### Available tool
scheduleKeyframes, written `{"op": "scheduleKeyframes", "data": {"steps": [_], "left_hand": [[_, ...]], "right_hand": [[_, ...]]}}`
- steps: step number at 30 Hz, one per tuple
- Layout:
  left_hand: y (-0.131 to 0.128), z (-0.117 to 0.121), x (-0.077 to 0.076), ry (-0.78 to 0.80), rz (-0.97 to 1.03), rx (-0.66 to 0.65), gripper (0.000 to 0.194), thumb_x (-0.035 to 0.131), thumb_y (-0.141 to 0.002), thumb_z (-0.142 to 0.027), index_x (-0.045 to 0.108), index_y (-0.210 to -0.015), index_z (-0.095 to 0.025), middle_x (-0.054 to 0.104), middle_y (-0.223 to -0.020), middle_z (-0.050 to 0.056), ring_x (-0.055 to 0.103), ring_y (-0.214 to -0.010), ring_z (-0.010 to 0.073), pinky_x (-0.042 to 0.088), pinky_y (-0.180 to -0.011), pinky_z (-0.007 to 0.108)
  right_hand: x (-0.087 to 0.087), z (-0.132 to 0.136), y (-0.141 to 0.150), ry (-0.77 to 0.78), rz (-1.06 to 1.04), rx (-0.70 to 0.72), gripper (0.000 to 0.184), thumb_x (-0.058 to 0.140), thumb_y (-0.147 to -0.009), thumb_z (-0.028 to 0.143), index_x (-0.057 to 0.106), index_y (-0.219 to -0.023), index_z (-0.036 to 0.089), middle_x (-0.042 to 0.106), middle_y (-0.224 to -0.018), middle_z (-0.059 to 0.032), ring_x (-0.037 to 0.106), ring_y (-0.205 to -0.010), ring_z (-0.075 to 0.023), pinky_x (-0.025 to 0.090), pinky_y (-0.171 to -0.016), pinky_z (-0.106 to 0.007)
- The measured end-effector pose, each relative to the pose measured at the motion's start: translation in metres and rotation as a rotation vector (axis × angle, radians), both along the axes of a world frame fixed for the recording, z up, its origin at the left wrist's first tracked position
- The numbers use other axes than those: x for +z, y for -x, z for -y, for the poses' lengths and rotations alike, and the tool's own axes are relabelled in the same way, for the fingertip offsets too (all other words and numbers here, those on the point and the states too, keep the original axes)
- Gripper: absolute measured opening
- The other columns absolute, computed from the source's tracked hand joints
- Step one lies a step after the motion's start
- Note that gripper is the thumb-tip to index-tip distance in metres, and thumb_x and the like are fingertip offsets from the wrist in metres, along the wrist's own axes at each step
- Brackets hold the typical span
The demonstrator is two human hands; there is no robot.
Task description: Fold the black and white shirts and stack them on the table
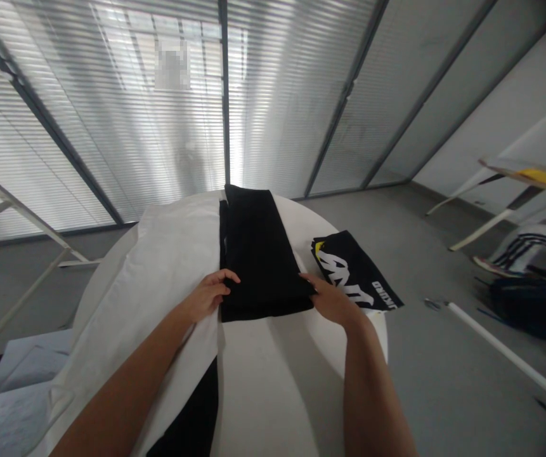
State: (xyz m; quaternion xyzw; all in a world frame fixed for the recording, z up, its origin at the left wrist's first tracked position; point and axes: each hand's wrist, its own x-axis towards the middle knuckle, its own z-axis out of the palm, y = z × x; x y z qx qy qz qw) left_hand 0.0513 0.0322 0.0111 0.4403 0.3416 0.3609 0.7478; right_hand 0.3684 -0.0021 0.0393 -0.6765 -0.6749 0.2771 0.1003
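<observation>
Logged black cloth [263, 254] at centre of frame, in folded layers on round white table [304, 219]. Found right hand [337, 301] pinching the right edge near its lower corner. Saw left hand [205, 298] curled at the left edge, index finger on top; could not tell a firm pinch from a light rest. Judged main risk as skewed layers, from uneven pull between the two sides. Suspected a second: snagging of white cloth [172, 254], left of centre, against the black edge and beneath the left forearm [144, 368]. Noted printed cloth [353, 270], right of centre, beside the right hand and overhanging the table edge; rated liable to fall from an outward knock. Recorded black strip [191, 419] at bottom, left of centre, beside the white cloth. Placed white pole [505, 362] at lower right, well apart.
</observation>
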Motion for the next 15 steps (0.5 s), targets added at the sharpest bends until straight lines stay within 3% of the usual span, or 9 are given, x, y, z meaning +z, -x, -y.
{"op": "scheduleKeyframes", "data": {"steps": [4, 8, 12, 15], "left_hand": [[0.001, 0.0, -0.001, -0.022, -0.059, -0.028, 0.032, 0.057, -0.064, -0.013, 0.061, -0.095, -0.018, 0.062, -0.076, 0.0, 0.059, -0.066, 0.0127, 0.043, -0.058, 0.024], [0.003, 0.002, 0.002, -0.052, -0.169, -0.115, 0.028, 0.053, -0.064, -0.013, 0.058, -0.092, -0.018, 0.056, -0.063, -0.003, 0.054, -0.05, 0.0109, 0.042, -0.05, 0.023], [0.006, 0.005, 0.009, -0.105, -0.288, -0.186, 0.024, 0.052, -0.069, -0.014, 0.055, -0.092, -0.018, 0.056, -0.064, -0.004, 0.057, -0.05, 0.0114, 0.042, -0.049, 0.023], [0.006, 0.007, 0.013, -0.132, -0.352, -0.221, 0.025, 0.05, -0.07, -0.014, 0.056, -0.094, -0.018, 0.058, -0.071, -0.002, 0.059, -0.056, 0.0111, 0.045, -0.054, 0.024]], "right_hand": [[-0.003, 0.002, -0.007, 0.016, -0.031, 0.065, 0.063, 0.044, -0.082, 0.013, 0.042, -0.144, 0.019, 0.048, -0.145, -0.0081, 0.045, -0.133, -0.023, 0.032, -0.112, -0.038], [-0.003, 0.007, -0.015, 0.076, -0.087, 0.171, 0.066, 0.05, -0.082, 0.018, 0.038, -0.146, 0.019, 0.045, -0.147, -0.0085, 0.044, -0.133, -0.0237, 0.033, -0.112, -0.038], [-0.003, 0.008, -0.018, 0.061, -0.104, 0.187, 0.062, 0.042, -0.081, 0.013, 0.044, -0.143, 0.022, 0.049, -0.144, -0.0055, 0.045, -0.133, -0.022, 0.034, -0.111, -0.038], [-0.003, 0.007, -0.016, 0.081, -0.063, 0.174, 0.071, 0.044, -0.074, 0.008, 0.043, -0.143, 0.022, 0.056, -0.138, -0.0066, 0.05, -0.128, -0.0228, 0.036, -0.109, -0.037]]}}
